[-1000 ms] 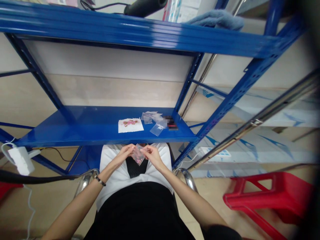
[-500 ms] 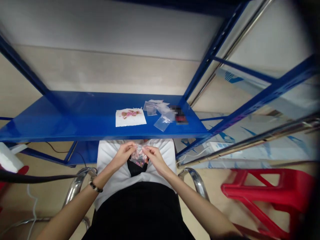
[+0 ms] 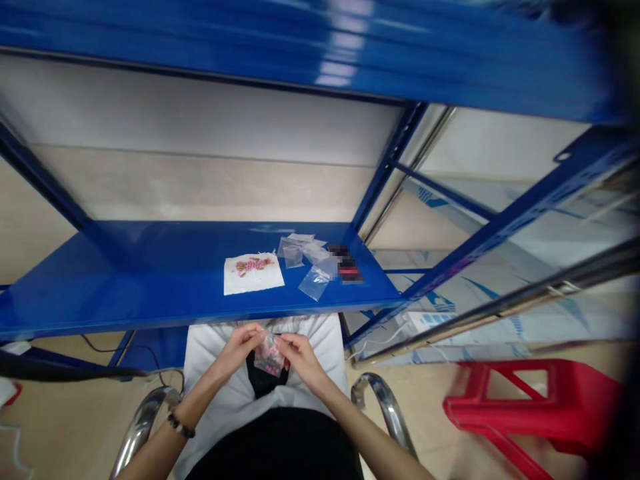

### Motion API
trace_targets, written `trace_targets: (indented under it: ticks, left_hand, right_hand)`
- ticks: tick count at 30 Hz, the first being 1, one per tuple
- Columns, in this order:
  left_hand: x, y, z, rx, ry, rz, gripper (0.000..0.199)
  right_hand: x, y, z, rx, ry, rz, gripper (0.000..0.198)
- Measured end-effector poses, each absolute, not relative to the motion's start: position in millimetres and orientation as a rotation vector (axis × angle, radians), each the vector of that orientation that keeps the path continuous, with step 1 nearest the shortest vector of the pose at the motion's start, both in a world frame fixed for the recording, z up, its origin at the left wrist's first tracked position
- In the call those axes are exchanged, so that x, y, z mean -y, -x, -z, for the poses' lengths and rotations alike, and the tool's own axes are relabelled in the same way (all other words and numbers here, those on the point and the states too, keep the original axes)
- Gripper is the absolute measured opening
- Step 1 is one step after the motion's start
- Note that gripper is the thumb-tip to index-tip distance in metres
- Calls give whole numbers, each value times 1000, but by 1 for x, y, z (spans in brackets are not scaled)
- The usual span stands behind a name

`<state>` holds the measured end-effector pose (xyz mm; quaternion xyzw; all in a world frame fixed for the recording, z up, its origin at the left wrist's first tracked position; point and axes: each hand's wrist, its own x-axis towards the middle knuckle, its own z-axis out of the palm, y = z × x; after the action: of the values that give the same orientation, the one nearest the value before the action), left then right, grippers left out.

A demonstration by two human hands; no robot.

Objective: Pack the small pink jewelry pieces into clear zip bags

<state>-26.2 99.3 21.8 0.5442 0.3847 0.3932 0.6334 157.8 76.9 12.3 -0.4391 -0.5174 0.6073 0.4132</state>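
In the head view, a blue metal shelf crosses in front of a pale wall, with a red plastic stool on the beige floor off to the right. A white sheet with a pink-and-brown figure lies by the shelf's near edge; loose clear bags spread towards the right end, beside a partly pixelated dark item. On the person's side of the near edge, over white trousers, hangs a small clear plastic bag holding pinkish pieces, its bottom pointing towards the person; crumpling hides its long axis. The left hand and right hand pinch its upper sides, fingers clamped on the plastic.
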Motion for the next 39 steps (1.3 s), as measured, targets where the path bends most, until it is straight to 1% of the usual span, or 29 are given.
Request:
trace_targets:
  ticks: [3,6,11,18,24,31,36,39]
  left_hand:
    - [-99,32,-31,-873,-1290,-955,30]
    - [-96,43,-45,-819,-1403,-927,30]
    - [-83,58,-60,-817,-1514,-981,31]
    - [-80,57,-56,-771,-1530,-1005,29]
    - [-88,48,-46,-688,-1483,-860,29]
    - [-82,38,-40,-673,-1365,-772,32]
    - [-77,36,-41,-641,-1364,-766,32]
    - [-73,33,-39,-656,-1386,-819,30]
  right_hand:
    - [-75,-157,-22,1213,1052,-1595,43]
    - [-70,-156,-34,1216,979,-1613,40]
    - [-56,-152,-43,1329,888,-1544,32]
    - [-51,-149,-41,1297,860,-1542,32]
    - [-64,-156,-34,1335,939,-1547,36]
    - [-58,-148,-28,1198,900,-1719,34]
    - [-52,-143,-30,1208,916,-1622,34]
    - [-45,-143,-34,1132,878,-1641,32]
